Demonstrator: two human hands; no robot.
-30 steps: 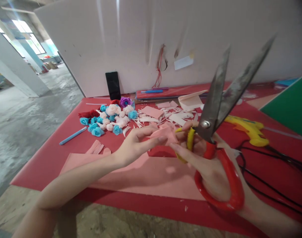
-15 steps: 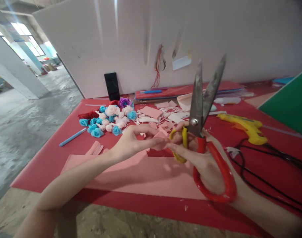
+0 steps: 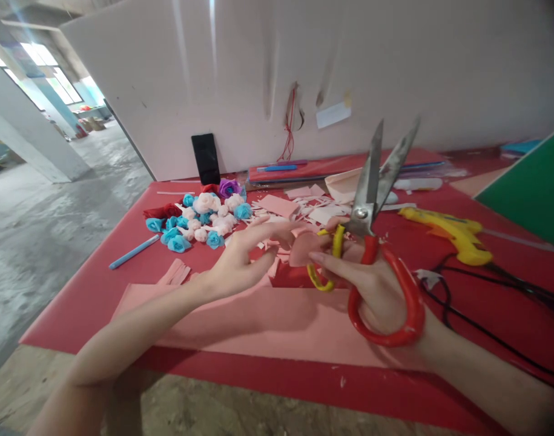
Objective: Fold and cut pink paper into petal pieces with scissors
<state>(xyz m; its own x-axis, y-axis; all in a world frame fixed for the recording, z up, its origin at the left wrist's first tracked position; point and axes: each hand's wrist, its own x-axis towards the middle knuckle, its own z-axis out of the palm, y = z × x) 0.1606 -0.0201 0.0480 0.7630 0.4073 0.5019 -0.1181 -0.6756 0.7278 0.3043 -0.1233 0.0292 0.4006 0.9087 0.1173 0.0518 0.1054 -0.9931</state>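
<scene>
Head view. Small curved pink paper piece [image 3: 303, 249], over the red-covered table [image 3: 83, 287]: probably light, soft, easily creased; best taken by its rim. Right hand [image 3: 376, 287]: pinching it, encumbered by metal scissors with red and yellow handles [image 3: 366, 203], blades parted. Left hand [image 3: 240, 260]: fingers apart, just beside. Near edge: large flat pink sheet [image 3: 277, 321]. Right edge side: yellow plastic glue gun [image 3: 470, 239].

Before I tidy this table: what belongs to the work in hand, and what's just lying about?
In work: right hand, scissors, pink piece, left hand; probably pink sheet, paper flowers.
Seemingly lying about: phone, nearer blue pen, paper scraps, yellow glue gun.
</scene>
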